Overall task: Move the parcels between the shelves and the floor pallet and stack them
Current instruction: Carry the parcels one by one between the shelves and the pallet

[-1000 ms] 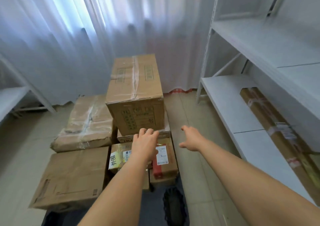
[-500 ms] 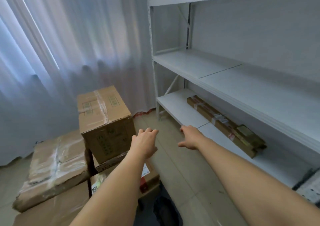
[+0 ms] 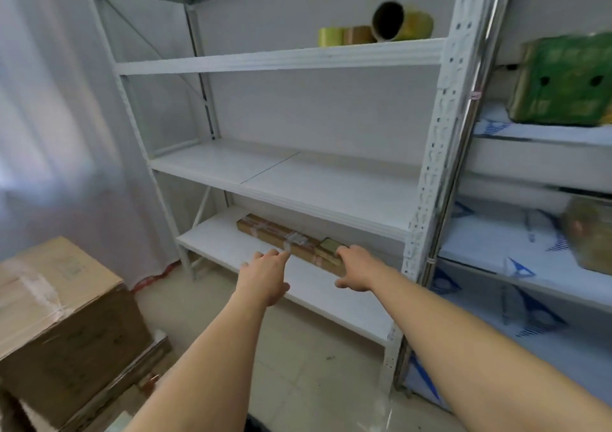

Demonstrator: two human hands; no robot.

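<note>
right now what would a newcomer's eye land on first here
Probably the two bare arms reaching in, left hand and right hand, toward the long flat parcel on the lowest shelf of the white rack. Next, the tape rolls on the top shelf and the green box on the rack at right. A big carton sits lower left.

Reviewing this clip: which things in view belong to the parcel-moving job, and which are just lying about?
Job:
long flat parcel on the bottom shelf
large carton at lower left
left hand and right hand, both reaching for the parcel

Lying about:
tape rolls on the top shelf
green box on the neighbouring rack
</note>
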